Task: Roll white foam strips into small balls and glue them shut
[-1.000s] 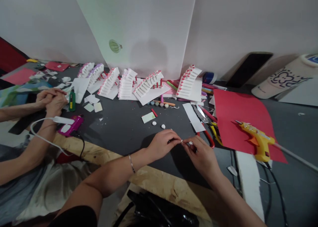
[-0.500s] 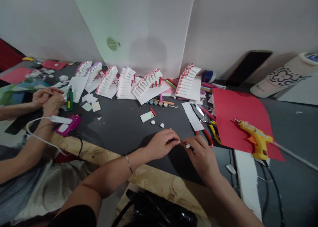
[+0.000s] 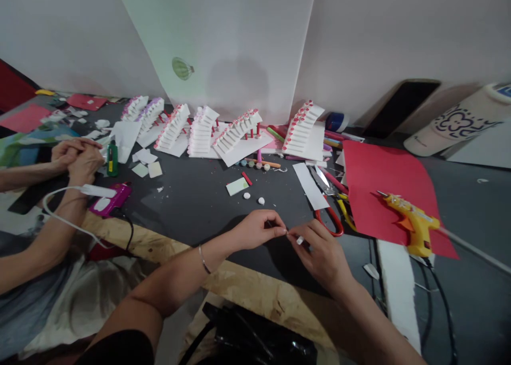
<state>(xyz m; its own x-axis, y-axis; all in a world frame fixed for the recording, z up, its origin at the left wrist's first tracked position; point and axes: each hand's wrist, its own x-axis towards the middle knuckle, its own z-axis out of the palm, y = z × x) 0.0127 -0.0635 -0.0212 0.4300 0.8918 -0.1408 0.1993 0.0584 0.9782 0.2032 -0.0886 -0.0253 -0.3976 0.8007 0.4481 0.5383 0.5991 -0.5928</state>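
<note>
My left hand (image 3: 258, 230) is closed in a pinch, its thumb and forefinger tips meeting the fingertips of my right hand (image 3: 324, 250). What lies between those tips is too small to make out. A small white rolled or folded piece (image 3: 299, 240) sticks out from the closed fingers of my right hand. Just beyond the hands lie two small white round pieces (image 3: 261, 200), a pale green-white card (image 3: 237, 187) and a short red stick (image 3: 246, 178). Red-handled scissors (image 3: 329, 221) rest to the right, partly beside a white paper strip (image 3: 310, 185).
White stepped paper models with red tips (image 3: 302, 131) line the wall. A yellow glue gun (image 3: 411, 221) lies on red paper (image 3: 383, 168), and a white bottle (image 3: 451, 123) leans behind. Another person's folded hands (image 3: 82, 157) rest at left, near a purple power adapter (image 3: 112, 199).
My fingertips have shifted slightly left and down. The white piece in my right hand has turned and shows a shorter end. The other person's hands stay put.
</note>
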